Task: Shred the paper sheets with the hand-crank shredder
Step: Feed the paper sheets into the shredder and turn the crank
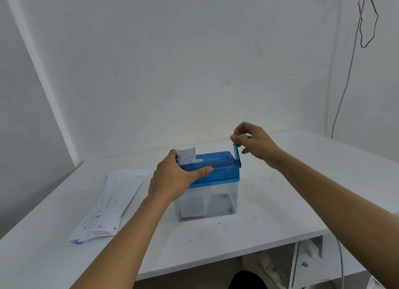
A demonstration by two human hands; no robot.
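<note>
Now, leftmost, the spare sheets (110,204) lie on the counter (280,213), well left of the left hand (172,178). That hand clamps the left end of the shredder (220,169). Its fingers curl over the far side of the blue lid, mostly out of sight, and the thumb lies straight along the front edge. Just beyond those fingers a short stub of sheet (186,155) stands in the slot, with pale paper hanging in the clear bin (222,200) below. Further right the crank (236,154) points up. The right hand (257,141) pinches its knob between thumb and fingertips.

The step, I judge, is cranking this sheet through. To do it well, press the lid down firmly so the light bin neither slides nor tips. Turn the crank in smooth full circles, and watch that the stub feeds straight, since a skewed sheet could jam.
</note>
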